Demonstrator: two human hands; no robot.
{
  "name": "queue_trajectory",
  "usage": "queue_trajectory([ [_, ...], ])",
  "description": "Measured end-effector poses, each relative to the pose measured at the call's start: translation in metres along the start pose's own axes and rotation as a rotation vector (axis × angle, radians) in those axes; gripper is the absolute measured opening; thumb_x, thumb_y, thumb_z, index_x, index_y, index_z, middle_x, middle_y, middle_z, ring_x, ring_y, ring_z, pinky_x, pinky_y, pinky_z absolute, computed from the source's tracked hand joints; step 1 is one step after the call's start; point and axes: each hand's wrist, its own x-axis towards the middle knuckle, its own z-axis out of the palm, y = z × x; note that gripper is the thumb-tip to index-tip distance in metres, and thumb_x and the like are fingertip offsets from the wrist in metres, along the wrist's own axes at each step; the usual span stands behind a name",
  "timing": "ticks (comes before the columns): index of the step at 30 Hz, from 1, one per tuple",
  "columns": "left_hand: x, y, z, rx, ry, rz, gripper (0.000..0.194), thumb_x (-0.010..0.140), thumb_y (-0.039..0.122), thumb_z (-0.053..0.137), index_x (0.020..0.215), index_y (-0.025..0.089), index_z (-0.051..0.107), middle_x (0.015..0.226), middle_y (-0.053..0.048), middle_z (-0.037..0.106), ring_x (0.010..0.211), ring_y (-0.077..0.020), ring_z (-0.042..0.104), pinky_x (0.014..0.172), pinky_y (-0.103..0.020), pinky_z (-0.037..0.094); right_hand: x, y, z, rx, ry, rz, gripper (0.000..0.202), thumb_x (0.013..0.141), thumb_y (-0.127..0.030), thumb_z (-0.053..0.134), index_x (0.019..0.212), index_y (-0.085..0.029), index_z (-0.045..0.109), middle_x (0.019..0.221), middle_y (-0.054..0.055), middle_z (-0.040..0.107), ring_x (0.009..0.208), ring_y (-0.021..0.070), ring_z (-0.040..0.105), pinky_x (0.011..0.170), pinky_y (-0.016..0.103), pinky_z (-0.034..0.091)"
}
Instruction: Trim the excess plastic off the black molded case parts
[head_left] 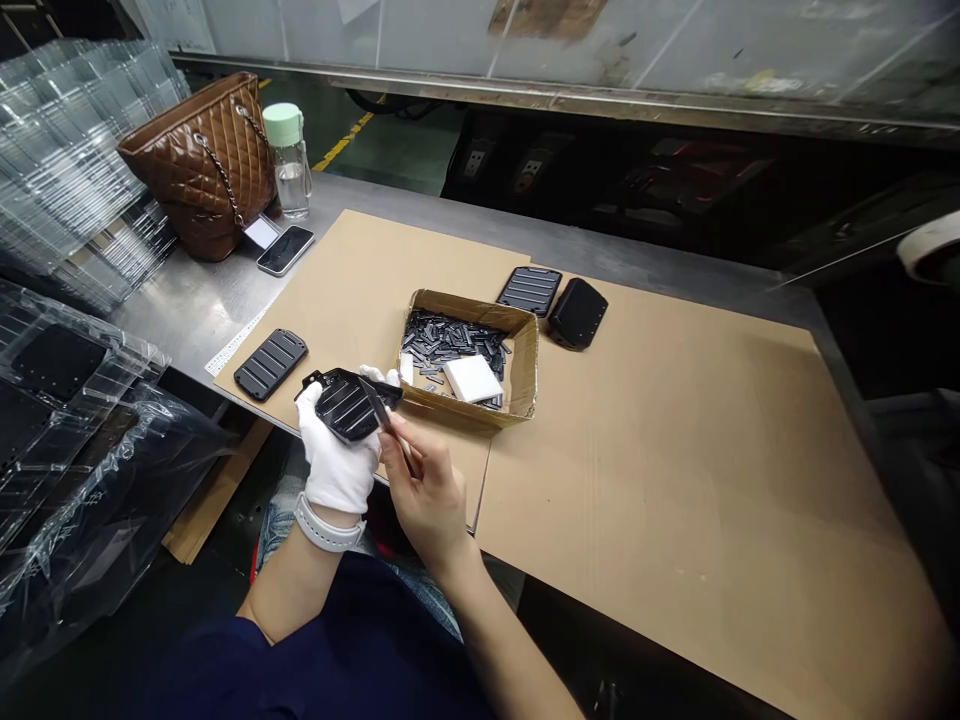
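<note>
My left hand, in a white glove, is wrapped round a black ribbed part above the near edge of the cardboard-covered table. Bare, my right hand pinches a slim dark tool, whose tip lies over the ribbed face of that part. Just behind my hands sits an open cardboard box with many small black strips and a white block in it. To the left, a black ribbed plate lies flat on the cardboard.
Behind the box are another ribbed plate and a black housing. A brown bag, a bottle and a phone stand or lie at the back left. Clear plastic trays are stacked at far left.
</note>
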Motion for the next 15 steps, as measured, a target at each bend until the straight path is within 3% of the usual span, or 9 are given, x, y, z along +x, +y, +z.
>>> queue_trajectory([
  [3,-0.001,-0.001,0.002,-0.003,0.029,-0.003,0.036,0.086,0.034,0.04,0.088,0.01,0.066,0.082,-0.009,0.069,0.08,-0.0185,0.068,0.094,-0.035,0.049,0.002,-0.005,0.001,-0.054,-0.017,-0.052,0.034,0.091,-0.014,0.053,0.123,-0.026,0.052,0.104,0.008,0.073,0.085,0.0193,0.073,0.071,0.029,0.061],
  [10,0.001,-0.003,0.001,-0.122,0.035,0.037,0.039,0.088,0.042,0.041,0.095,0.013,0.066,0.078,-0.005,0.068,0.079,-0.0191,0.068,0.096,-0.04,0.049,0.008,-0.014,0.0,-0.31,-0.044,-0.185,0.026,0.092,-0.015,0.05,0.117,-0.022,0.056,0.068,0.002,0.07,0.055,0.0148,0.068,0.055,0.022,0.053],
  [15,0.004,-0.002,-0.001,-0.084,0.072,0.057,0.043,0.087,0.047,0.043,0.105,0.013,0.063,0.091,-0.008,0.069,0.095,-0.022,0.066,0.097,-0.039,0.049,0.009,-0.012,0.003,-0.381,-0.033,-0.261,0.024,0.093,-0.015,0.048,0.114,-0.018,0.058,0.064,0.001,0.066,0.052,0.0117,0.063,0.052,0.02,0.046],
])
